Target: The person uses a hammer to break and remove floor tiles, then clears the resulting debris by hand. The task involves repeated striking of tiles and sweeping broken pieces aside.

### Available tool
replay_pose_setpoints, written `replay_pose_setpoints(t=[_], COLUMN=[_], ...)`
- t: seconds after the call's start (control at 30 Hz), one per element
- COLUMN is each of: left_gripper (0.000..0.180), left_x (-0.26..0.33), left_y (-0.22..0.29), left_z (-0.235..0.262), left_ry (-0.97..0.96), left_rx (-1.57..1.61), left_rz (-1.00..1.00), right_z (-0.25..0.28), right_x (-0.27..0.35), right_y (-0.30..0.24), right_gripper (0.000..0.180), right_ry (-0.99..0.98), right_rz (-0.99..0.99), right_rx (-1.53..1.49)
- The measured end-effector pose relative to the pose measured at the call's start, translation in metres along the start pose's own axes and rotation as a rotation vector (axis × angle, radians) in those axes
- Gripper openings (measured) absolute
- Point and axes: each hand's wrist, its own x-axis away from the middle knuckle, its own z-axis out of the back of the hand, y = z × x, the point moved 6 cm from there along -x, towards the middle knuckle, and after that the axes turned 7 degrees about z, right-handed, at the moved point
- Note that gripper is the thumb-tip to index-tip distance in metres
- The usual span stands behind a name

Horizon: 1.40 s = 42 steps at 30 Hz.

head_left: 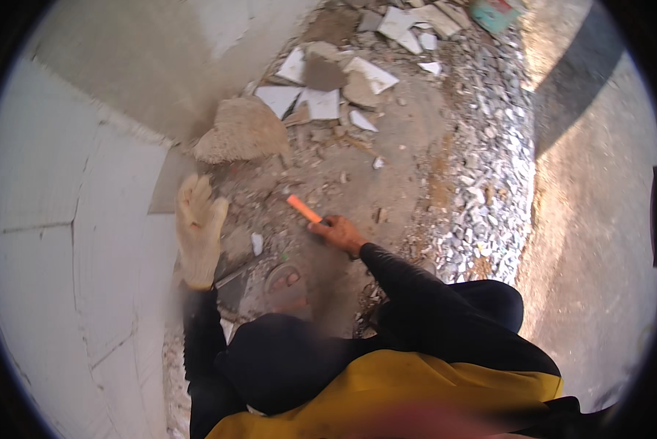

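My left hand, in a cream work glove, is raised beside the pale wall on the left. Its fingers are apart and it holds nothing. Bare, my right hand is closed around the dark grip of a hammer with an orange shaft. The hammer points away and to the left, over dirt and rubble; its dark head is hard to make out against the ground. Beyond my gloved hand, a rough tan lump lies at the foot of the wall.
Broken white tile pieces lie farther off, with more shards at the top. A strip of grey gravel runs along the right, bordering a pale slab. The block wall bounds the left. My sandalled foot is below.
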Motion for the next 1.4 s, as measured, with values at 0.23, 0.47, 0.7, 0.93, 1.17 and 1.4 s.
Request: replay_pose_setpoints(t=[0.23,0.47,0.7,0.93,1.17,1.4], left_gripper=[0.043,0.053,0.052,0.052,0.052,0.053], left_x=[0.089,0.19,0.184,0.184,0.186,0.188], left_y=[-0.102,-0.166,-0.17,-0.167,-0.167,-0.169], left_z=[-0.047,-0.073,-0.067,-0.07,-0.073,-0.075], left_ry=[-0.497,-0.497,-0.377,-0.409,-0.383,-0.402], left_rx=[-0.264,-0.771,-0.69,-0.725,-0.726,-0.77], left_rz=[0.247,-0.299,-0.226,-0.238,-0.238,-0.267], right_z=[-0.001,0.002,0.0,0.003,0.005,0.007], right_x=[0.009,0.002,-0.003,0.005,0.005,0.011], right_y=[-0.002,-0.014,-0.011,-0.018,-0.017,-0.015], right_gripper=[0.077,0.079,0.081,0.076,0.075,0.069], right_ry=[-0.127,-0.159,-0.123,-0.151,-0.183,-0.209], right_rz=[-0.157,-0.11,-0.053,-0.13,-0.134,-0.167], right_rx=[-0.16,0.0,0.092,0.023,-0.026,-0.119])
